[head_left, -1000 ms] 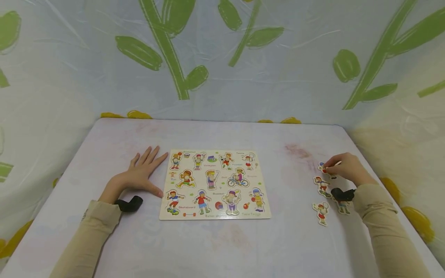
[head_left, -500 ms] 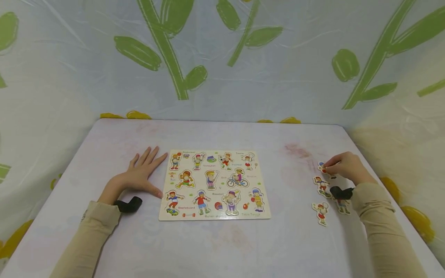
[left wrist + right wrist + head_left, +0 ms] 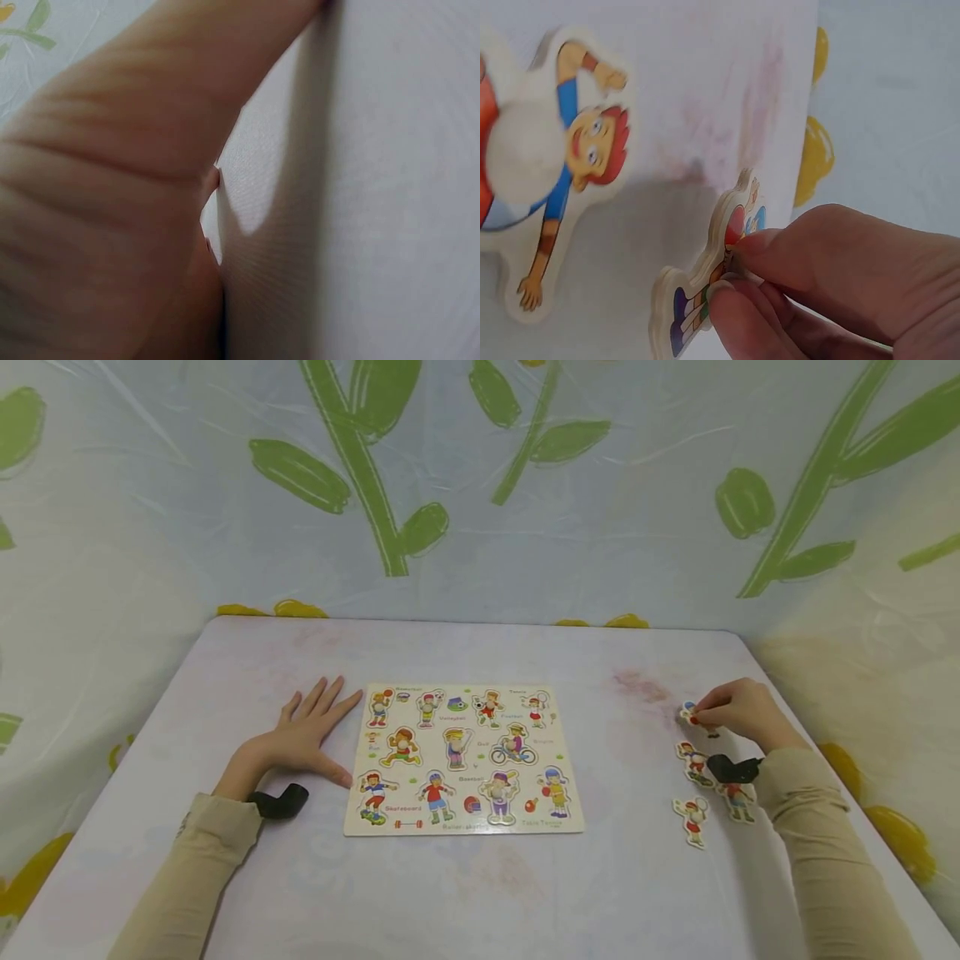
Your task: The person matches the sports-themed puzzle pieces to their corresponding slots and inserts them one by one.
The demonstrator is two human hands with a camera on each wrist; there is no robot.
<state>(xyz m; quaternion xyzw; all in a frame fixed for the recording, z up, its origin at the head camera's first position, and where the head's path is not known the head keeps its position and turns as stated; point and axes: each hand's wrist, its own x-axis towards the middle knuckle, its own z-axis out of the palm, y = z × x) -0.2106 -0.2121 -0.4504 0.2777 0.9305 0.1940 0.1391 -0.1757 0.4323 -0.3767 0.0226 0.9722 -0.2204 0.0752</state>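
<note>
My right hand (image 3: 750,714) pinches a wooden figure puzzle piece (image 3: 694,307) by its knob at the right of the table. The right wrist view shows this piece tilted on edge, thumb and fingertips at its middle. Nearby lie loose pieces: a figure in red and blue (image 3: 695,763), a racket player (image 3: 693,821) and another piece (image 3: 738,803) partly under the wrist camera. My left hand (image 3: 307,735) rests on the table with fingers spread, its thumb tip at the left edge of the puzzle board (image 3: 480,727). Several sports figures show on the board.
The white tabletop (image 3: 300,893) carries a reddish smudge (image 3: 641,685) at the back right. Behind it hangs a pale sheet (image 3: 570,552) with green leaves, which also closes in both sides. Black wrist cameras (image 3: 281,802) sit on both wrists.
My right hand has risen slightly and shifted a little away from the other pieces, bringing the pinched puzzle piece with it. The left hand and the board have stayed put.
</note>
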